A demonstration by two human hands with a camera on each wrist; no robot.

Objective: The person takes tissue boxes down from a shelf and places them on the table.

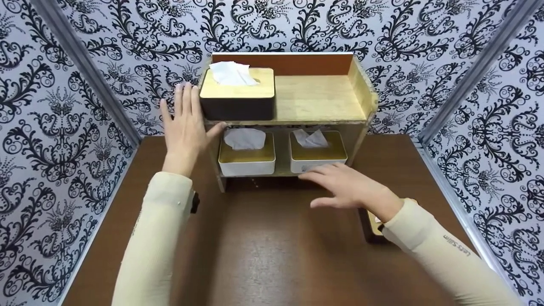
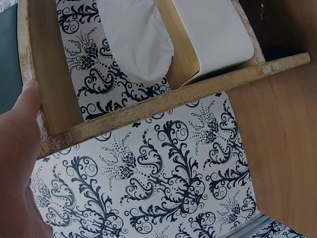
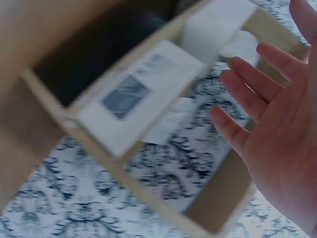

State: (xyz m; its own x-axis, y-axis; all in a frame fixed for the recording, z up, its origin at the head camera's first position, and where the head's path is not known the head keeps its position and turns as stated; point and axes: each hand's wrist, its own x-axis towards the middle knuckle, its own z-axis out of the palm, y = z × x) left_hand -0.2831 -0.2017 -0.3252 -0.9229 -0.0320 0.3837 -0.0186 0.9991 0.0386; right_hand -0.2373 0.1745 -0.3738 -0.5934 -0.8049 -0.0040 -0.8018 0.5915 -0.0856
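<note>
My left hand (image 1: 185, 125) lies against the left side of a small wooden shelf (image 1: 321, 95), its fingers straight and its thumb at the upper board's front edge. Beside those fingers, on the upper level, sits a dark tissue box (image 1: 238, 108) with a wooden lid and a tissue sticking out. Two white tissue boxes stand on the lower level, a left one (image 1: 247, 168) and a right one (image 1: 318, 154). My right hand (image 1: 346, 185) hovers before the right white box with spread fingers, holding nothing; the right wrist view shows its bare palm (image 3: 285, 144).
Another dark tissue box (image 1: 370, 227) rests on the brown table (image 1: 259, 255), partly hidden under my right forearm. Patterned walls (image 1: 425, 55) enclose the table at the back and both sides, with metal strips (image 1: 450, 202) along the edges.
</note>
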